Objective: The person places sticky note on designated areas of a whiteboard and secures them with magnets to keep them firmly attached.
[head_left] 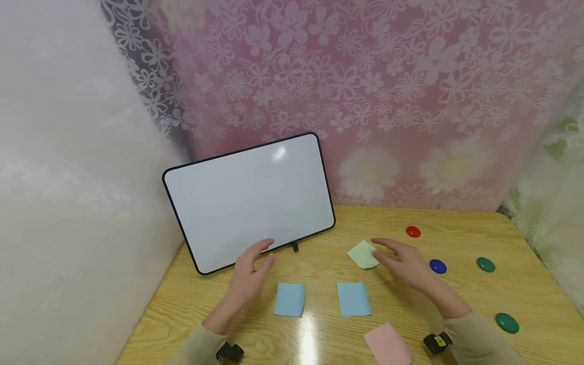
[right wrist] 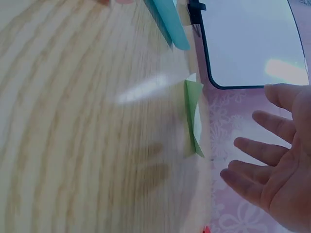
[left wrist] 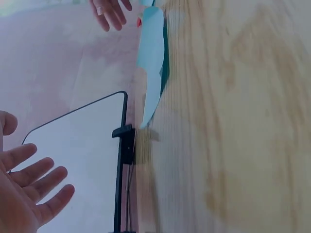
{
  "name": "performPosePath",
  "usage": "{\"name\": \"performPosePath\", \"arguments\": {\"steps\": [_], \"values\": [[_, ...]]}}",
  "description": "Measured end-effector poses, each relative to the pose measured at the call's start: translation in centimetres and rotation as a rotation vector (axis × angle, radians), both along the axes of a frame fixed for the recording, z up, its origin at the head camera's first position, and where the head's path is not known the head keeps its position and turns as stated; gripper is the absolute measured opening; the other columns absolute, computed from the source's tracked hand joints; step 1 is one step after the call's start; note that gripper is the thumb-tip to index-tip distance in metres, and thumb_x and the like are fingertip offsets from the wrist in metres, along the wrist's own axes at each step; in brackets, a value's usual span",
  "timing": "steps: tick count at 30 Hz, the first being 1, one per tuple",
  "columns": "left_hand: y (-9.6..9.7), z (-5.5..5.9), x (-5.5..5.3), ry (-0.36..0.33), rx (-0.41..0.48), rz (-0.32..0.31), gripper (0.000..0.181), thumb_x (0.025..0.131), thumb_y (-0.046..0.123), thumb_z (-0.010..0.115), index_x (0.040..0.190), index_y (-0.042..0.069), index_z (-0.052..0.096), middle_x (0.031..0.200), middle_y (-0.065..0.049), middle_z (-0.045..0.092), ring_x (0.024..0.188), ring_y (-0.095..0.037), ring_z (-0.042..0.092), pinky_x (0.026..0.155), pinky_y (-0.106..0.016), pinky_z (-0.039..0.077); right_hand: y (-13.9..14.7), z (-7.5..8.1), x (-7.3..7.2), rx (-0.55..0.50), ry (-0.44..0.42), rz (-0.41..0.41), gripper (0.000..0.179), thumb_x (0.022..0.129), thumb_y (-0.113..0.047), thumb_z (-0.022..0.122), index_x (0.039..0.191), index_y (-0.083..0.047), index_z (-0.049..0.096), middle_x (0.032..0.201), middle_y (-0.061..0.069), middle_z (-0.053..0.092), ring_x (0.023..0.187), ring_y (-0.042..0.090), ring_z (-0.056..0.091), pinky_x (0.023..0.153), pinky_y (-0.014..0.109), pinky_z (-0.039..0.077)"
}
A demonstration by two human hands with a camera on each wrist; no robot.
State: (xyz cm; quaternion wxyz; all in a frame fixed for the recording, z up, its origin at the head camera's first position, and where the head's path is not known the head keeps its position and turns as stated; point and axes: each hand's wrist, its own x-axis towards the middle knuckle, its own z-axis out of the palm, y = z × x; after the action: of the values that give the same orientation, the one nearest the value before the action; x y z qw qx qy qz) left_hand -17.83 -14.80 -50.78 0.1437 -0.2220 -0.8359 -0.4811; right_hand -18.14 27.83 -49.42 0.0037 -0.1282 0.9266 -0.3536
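My left hand (head_left: pixel 248 274) hovers before the lower edge of a white dry-erase board (head_left: pixel 251 203) with a black rim, its fingers loosely spread and holding nothing. Over on the right, my right hand (head_left: pixel 408 263) is beside a pale green sticky note (head_left: pixel 362 254); its thumb and forefinger overlap the note's edge in the head view. From the right wrist view, that hand (right wrist: pixel 282 160) has relaxed, parted fingers and an empty palm, with the curled green note (right wrist: pixel 193 116) lying on the wood apart from it. Two blue sticky notes (head_left: pixel 289 299) (head_left: pixel 354 299) lie between the hands.
A pink sticky note (head_left: pixel 389 344) lies near the front. To the right are a red disc (head_left: pixel 413 231), a blue disc (head_left: pixel 438 266) and two green discs (head_left: pixel 485 264). The board leans at the back left on a black foot (head_left: pixel 294 246), before a flowered pink curtain (head_left: pixel 365 101).
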Motion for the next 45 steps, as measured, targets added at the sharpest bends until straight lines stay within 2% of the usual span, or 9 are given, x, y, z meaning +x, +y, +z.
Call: {"name": "performPosePath", "arguments": {"steps": [5,9,16,20,27,30,34,39,45], "values": [[-1.8,0.3,0.3,0.13,0.064,0.085,0.032,0.107,0.007,0.066,0.139,0.009,0.07,0.135,-0.012,0.071,0.117,-0.033,0.069,0.087,-0.054,0.06,-1.1,-0.3,-1.3,-0.074,-0.055,-0.013,0.051,0.11,-0.044,0.061,0.15,-0.013,0.064,0.15,0.02,0.061,0.128,0.045,0.064,0.098,0.06,0.056],[-3.0,0.8,0.7,0.173,0.117,0.178,0.031,0.105,0.002,0.065,0.134,0.011,0.073,0.127,-0.011,0.073,0.104,-0.03,0.071,0.072,-0.031,0.061,-1.9,-0.1,-2.3,-0.121,-0.075,-0.032,0.049,0.111,-0.042,0.059,0.148,-0.009,0.065,0.146,0.017,0.064,0.135,0.045,0.057,0.105,0.062,0.051],[-4.9,1.0,0.8,0.287,0.189,0.289,0.031,0.099,-0.01,0.067,0.128,-0.001,0.073,0.127,-0.018,0.071,0.111,-0.032,0.066,0.087,-0.017,0.051,-2.9,-0.2,-3.9,-0.242,-0.142,-0.062,0.047,0.113,-0.037,0.058,0.149,-0.006,0.063,0.144,0.015,0.066,0.132,0.038,0.062,0.104,0.053,0.055],[-6.0,0.9,0.8,0.309,0.229,0.365,0.033,0.097,-0.014,0.066,0.128,-0.004,0.071,0.132,-0.02,0.067,0.115,-0.029,0.061,0.089,-0.023,0.047,-3.5,-0.4,-4.9,-0.315,-0.177,-0.078,0.049,0.113,-0.036,0.058,0.151,-0.005,0.061,0.144,0.017,0.066,0.131,0.036,0.063,0.103,0.05,0.056],[-7.4,2.3,1.6,0.296,0.304,0.497,0.036,0.097,-0.015,0.063,0.134,-0.013,0.063,0.144,-0.031,0.051,0.129,-0.023,0.048,0.098,-0.032,0.037,-5.6,-0.5,-7.4,-0.377,-0.184,-0.128,0.049,0.113,-0.035,0.058,0.154,-0.007,0.058,0.145,0.017,0.065,0.129,0.037,0.063,0.105,0.054,0.054],[-9.1,1.2,1.0,0.231,0.351,0.566,0.041,0.101,-0.008,0.064,0.142,-0.008,0.059,0.154,-0.023,0.043,0.136,-0.016,0.04,0.103,-0.03,0.033,-6.8,-0.5,-8.7,-0.39,-0.176,-0.152,0.047,0.113,-0.033,0.058,0.154,-0.009,0.058,0.144,0.018,0.065,0.127,0.038,0.064,0.104,0.054,0.054],[-10.4,0.7,0.9,0.03,0.43,0.633,0.051,0.109,0.013,0.062,0.157,0.003,0.048,0.159,-0.012,0.037,0.14,-0.023,0.038,0.103,-0.025,0.033,-8.4,-0.7,-10.9,-0.337,-0.105,-0.179,0.047,0.113,-0.034,0.057,0.153,-0.01,0.059,0.141,0.018,0.067,0.121,0.039,0.066,0.1,0.053,0.054],[-11.3,0.1,0.5,-0.204,0.498,0.643,0.06,0.113,0.032,0.057,0.166,0.01,0.038,0.163,-0.012,0.041,0.142,-0.029,0.041,0.097,-0.016,0.036,-10.0,-0.7,-13.1,-0.334,-0.009,-0.175,0.048,0.114,-0.029,0.055,0.154,-0.003,0.056,0.151,0.021,0.059,0.136,0.04,0.056,0.112,0.055,0.046],[-12.1,-0.4,0.0,-0.354,0.537,0.635,0.061,0.114,0.035,0.053,0.167,0.009,0.038,0.167,-0.011,0.041,0.144,-0.027,0.042,0.104,-0.016,0.041,-11.2,-0.5,-14.2,-0.358,-0.005,-0.194,0.047,0.116,-0.022,0.052,0.155,0.003,0.051,0.155,0.025,0.053,0.143,0.042,0.05,0.116,0.055,0.043]]}}
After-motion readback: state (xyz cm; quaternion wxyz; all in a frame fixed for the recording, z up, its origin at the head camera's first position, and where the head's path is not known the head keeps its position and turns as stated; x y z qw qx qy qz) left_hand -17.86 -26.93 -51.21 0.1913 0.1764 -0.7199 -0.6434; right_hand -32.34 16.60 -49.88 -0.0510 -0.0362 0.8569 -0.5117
